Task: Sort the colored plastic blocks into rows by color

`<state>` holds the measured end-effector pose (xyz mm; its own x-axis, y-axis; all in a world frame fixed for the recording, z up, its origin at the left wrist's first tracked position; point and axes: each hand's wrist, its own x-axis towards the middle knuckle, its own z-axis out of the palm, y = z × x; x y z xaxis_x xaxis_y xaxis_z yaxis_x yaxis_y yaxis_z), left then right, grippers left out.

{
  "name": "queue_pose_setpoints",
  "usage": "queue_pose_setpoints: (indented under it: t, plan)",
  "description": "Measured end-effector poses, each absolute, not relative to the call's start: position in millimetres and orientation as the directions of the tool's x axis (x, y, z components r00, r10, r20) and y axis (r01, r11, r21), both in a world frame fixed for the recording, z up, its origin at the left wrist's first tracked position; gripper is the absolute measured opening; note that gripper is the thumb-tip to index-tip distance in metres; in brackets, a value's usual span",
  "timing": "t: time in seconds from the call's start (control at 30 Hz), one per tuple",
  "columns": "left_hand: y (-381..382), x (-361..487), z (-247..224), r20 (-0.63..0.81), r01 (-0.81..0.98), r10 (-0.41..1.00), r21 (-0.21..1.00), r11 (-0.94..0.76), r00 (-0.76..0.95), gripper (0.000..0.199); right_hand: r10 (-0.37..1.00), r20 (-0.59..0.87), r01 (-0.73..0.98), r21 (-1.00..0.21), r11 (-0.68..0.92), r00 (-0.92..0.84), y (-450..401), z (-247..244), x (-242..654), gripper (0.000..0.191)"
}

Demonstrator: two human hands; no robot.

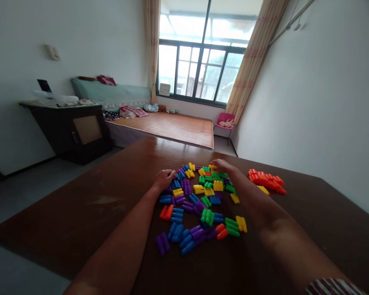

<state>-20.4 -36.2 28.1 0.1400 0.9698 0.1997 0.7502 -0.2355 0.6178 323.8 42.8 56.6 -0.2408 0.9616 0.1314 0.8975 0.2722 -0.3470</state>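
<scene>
Many plastic building blocks shaped like joined tubes lie in a loose pile on the brown table (110, 205), in purple, blue, green, yellow and orange. My left hand (164, 180) rests against the pile's left edge, fingers curled together beside blue and purple blocks. Whatever is under its fingertips is hidden. At the far right of the pile, my right hand (220, 165) has its fingers closed at a yellow block (212, 167), just above green blocks (219, 175). Closer to me lie a green block (207, 217), a purple block (162, 243) and an orange block (222, 231).
Right of my right forearm sits a cluster of orange blocks (266, 181) with a yellow block (263, 190) beside it. Beyond the table stand a bed with a woven mat (178, 125), a dark cabinet (89, 133) and a pink chair (225, 119) below the window.
</scene>
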Motion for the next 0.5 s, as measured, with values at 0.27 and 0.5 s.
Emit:
queue_pose_setpoints:
  t: [0.27,0.5]
  plan:
    - [-34,-21,29,0.193,0.768,0.969,0.594,-0.239,0.152,0.045,0.994,0.036,0.669,-0.737,0.097,-0.105,-7,72,349,0.024]
    - [-27,-24,24,0.196,0.77,0.967,0.588,-0.247,0.161,0.048,0.996,0.037,0.37,-0.927,0.064,-0.078,-55,82,360,0.03]
